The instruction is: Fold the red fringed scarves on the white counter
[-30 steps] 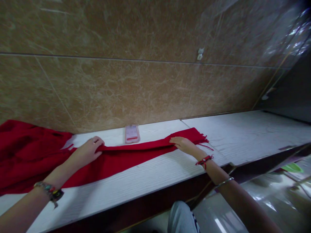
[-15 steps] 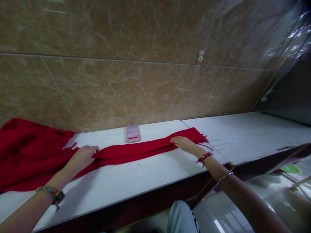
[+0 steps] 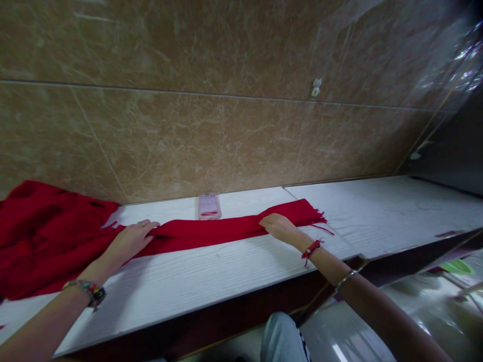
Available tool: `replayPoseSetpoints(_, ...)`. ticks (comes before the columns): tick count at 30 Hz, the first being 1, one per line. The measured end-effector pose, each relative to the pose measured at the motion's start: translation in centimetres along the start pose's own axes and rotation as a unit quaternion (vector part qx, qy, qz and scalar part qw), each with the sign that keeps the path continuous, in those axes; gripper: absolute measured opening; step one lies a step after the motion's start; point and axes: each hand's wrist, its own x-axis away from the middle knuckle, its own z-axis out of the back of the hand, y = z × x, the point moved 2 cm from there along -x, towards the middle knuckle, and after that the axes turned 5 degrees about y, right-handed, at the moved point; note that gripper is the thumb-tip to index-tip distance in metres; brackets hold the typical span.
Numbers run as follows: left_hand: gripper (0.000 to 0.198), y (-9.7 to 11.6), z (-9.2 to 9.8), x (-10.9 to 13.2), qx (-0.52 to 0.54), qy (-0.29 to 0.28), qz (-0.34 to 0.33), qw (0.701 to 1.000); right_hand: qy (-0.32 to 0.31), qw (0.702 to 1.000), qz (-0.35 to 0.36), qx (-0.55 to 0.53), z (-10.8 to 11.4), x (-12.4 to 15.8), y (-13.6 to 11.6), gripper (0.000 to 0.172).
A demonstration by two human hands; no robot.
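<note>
A long red scarf (image 3: 215, 232) lies in a narrow folded strip along the white wood-grain counter (image 3: 219, 271). Fringe shows at its right end, and its left part is a loose bunched heap by the wall. My left hand (image 3: 130, 242) is closed on the strip where it meets the heap, a ring on one finger. Nearer the fringed end, my right hand (image 3: 279, 227) has its fingers bent together over the scarf's near edge. Both hands hide the cloth beneath them.
A phone-like flat object (image 3: 209, 206) with a blurred face lies just behind the strip. Behind the counter rises a brown marbled tile wall (image 3: 211, 141) with a small white fixture (image 3: 316, 87). A light green basin (image 3: 457, 266) stands low at the right, below counter level.
My left hand has shifted slightly right along the scarf, and its cloth edge is smoother there. My right hand has moved a little left, its fingers more curled over the near edge.
</note>
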Motion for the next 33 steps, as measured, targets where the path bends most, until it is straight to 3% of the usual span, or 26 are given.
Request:
replayPoseSetpoints(6, 0.035, -0.3, 2.8, 2.0, -0.055, 0.07, 0.003, 0.996, 0.027, 0.999, -0.039, 0.004, -0.5, 1.0, 1.3, 0.03)
replayPoseSetpoints(10, 0.032, -0.5, 1.2, 3.8, -0.004, 0.0, -0.082, 0.997, -0.009, 0.999, 0.034, 0.022, -0.6, 1.8, 1.1, 0.032)
replayPoseSetpoints(14, 0.034, -0.3, -0.3, 4.2, -0.031, -0.057, -0.09, 0.994, -0.02, 0.995, 0.073, 0.062, -0.7, 1.9, 0.7, 0.032)
replayPoseSetpoints(19, 0.039, -1.2, -0.3, 3.8, -0.047, -0.053, -0.104, 0.992, -0.001, 0.99, 0.1, 0.098, -1.2, 1.9, 0.9, 0.032)
replayPoseSetpoints(24, 0.043, -1.9, -0.5, 3.8, -0.071, -0.002, -0.092, 0.993, 0.018, 0.986, 0.12, 0.114, -1.4, 2.2, 1.0, 0.035)
replayPoseSetpoints(27, 0.041, 0.7, 0.2, 3.2, -0.067, 0.004, -0.104, 0.992, 0.024, 0.986, 0.125, 0.109, -1.0, 2.4, 0.9, 0.035)
replayPoseSetpoints(31, 0.044, 7.3, 1.3, 0.7, 0.02, 0.007, -0.176, 0.984, 0.04, 0.989, 0.115, 0.085, -0.7, 2.8, 0.9, 0.034)
replayPoseSetpoints(33, 0.038, 10.6, 1.2, -1.2, 0.064, 0.041, -0.188, 0.979, 0.037, 0.991, 0.108, 0.075, -0.6, 2.9, 1.0, 0.034)
